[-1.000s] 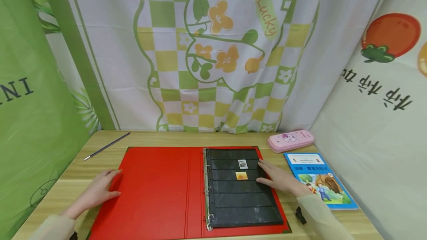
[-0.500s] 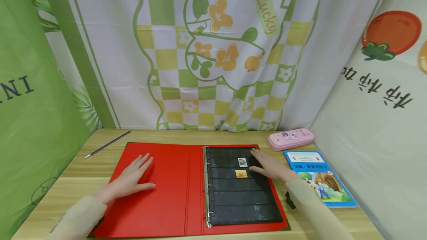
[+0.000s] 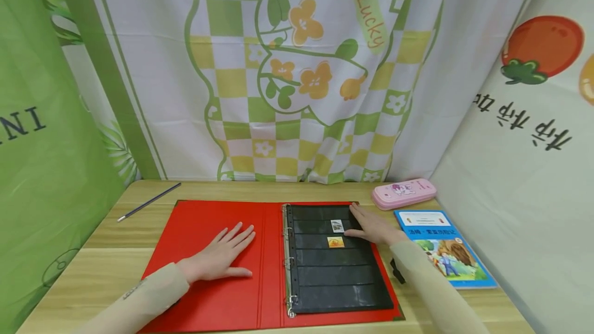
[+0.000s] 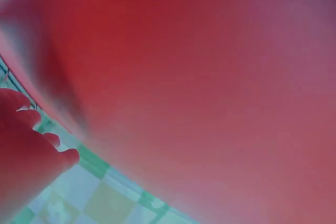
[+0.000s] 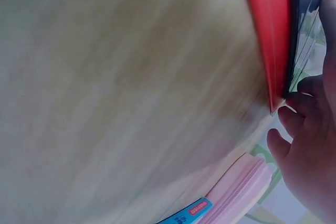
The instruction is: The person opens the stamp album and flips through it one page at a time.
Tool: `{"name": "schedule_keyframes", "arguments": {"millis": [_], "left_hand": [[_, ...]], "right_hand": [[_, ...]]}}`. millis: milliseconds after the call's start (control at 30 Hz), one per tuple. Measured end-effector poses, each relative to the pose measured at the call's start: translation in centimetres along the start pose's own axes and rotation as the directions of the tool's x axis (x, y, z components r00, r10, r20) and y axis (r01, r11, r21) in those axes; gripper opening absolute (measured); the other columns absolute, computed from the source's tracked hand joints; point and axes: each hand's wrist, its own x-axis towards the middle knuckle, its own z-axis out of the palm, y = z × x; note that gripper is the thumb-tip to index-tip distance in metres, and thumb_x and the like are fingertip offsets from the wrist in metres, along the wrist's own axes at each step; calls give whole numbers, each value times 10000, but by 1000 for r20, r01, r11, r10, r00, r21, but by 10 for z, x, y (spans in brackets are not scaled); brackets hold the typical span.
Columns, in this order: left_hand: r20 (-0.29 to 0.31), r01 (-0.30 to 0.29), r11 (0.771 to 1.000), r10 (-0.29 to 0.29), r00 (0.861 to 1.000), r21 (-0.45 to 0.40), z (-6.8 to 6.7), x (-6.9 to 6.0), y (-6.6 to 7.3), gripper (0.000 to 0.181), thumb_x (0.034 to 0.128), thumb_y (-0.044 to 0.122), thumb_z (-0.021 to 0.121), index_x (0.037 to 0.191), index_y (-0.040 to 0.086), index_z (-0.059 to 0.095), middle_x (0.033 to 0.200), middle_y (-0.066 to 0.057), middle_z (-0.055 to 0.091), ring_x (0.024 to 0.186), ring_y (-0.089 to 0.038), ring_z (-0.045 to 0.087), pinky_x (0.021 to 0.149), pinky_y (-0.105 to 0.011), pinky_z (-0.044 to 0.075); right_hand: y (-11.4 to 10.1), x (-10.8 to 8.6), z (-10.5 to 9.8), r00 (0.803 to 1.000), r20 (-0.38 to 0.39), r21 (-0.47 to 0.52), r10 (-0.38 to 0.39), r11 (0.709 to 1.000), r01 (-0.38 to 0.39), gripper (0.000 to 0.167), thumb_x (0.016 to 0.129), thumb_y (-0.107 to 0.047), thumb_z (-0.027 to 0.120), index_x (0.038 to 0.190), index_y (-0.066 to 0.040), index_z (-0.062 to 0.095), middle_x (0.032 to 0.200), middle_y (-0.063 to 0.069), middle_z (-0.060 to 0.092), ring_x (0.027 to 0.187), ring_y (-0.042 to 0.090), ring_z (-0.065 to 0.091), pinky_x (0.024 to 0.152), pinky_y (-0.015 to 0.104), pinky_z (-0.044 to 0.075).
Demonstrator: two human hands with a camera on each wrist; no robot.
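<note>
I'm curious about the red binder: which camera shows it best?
The head view: the red binder lies open and nearly whole there, its black page in sight. The left wrist view shows mostly blurred red; the right wrist view, mainly a narrow edge strip.

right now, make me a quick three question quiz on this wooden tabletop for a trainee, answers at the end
1. True or false: the pink oblong pencil case lies farther from the person than the blue illustrated book.
2. How many small rectangular stamp-like pieces show on the black pocketed page?
3. Which is the bare left hand over?
a) the pencil case
b) the flat red binder cover
c) the book

Key: 1 true; 2 two; 3 b
</note>
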Motion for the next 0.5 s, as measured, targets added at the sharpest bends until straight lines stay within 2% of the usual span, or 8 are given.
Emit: {"name": "schedule_keyframes", "arguments": {"millis": [200,500], "left_hand": [[24,-20,1000,20,1000,4,7,10,5,987,871,736,508,1574,88,260,1663,-109,212,1532,-417,153,1199,-650,176],[71,0,999,-4,997,48,10,16,10,1023,852,765,504,1586,110,224,1674,-78,187,1545,-363,165,1218,-589,221]], "right_hand": [[4,3,3,1000,19,40,18,999,-19,969,919,-604,573,1565,15,202,1630,268,182,1502,449,221,1192,586,262],[6,4,3,998,43,70,37,997,-40,975,911,-610,574,1578,-18,181,1647,239,147,1516,436,187,1202,586,240]]}}
